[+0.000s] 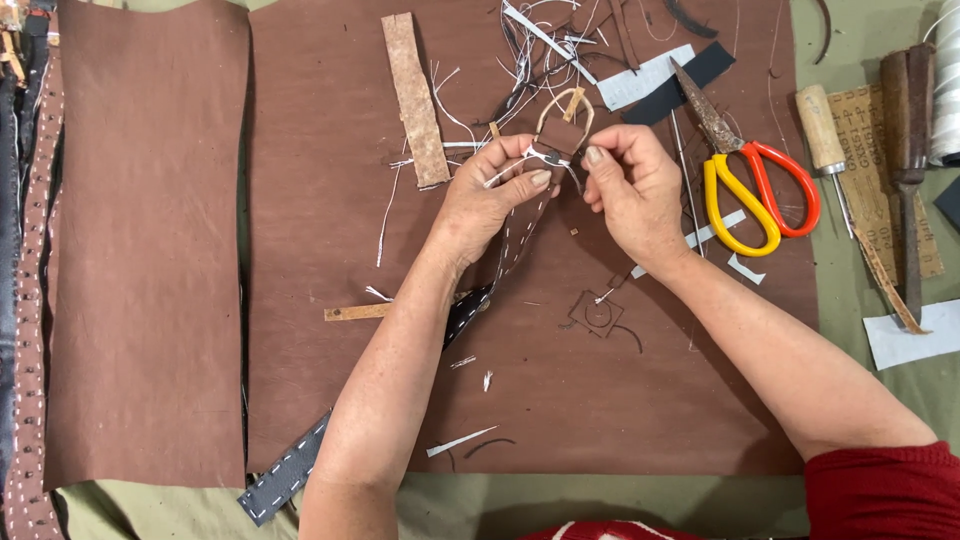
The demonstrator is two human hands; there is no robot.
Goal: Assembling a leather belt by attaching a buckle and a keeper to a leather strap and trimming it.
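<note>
A brown strap [540, 185] with white stitching and a metal buckle [563, 110] at its far end is held up over the middle of the desk. The left hand [490, 195] has its grip pinched shut on the strap just below the buckle, thumb on top. The right hand [630, 185] has its fingertips closed on the white thread [535, 158] wound around the strap's neck. The strap's dark tail [290, 470] runs back under the left forearm toward the near edge.

Beyond the hands lies a tangle of thread ends and offcuts [545, 50], with a rough cork-coloured strip [415, 95] to the left of it. Just right of the right hand lie scissors [750, 180] with red and yellow handles, then an awl [825, 135] with a pale wooden handle and a dark-handled tool [908, 140]. A small cut brown scrap [595, 315] lies near the right wrist.

Two large brown sheets [150, 240] cover most of the desk, over an olive cloth [870, 40]. Studded belts [35, 300] lie along the left edge.
</note>
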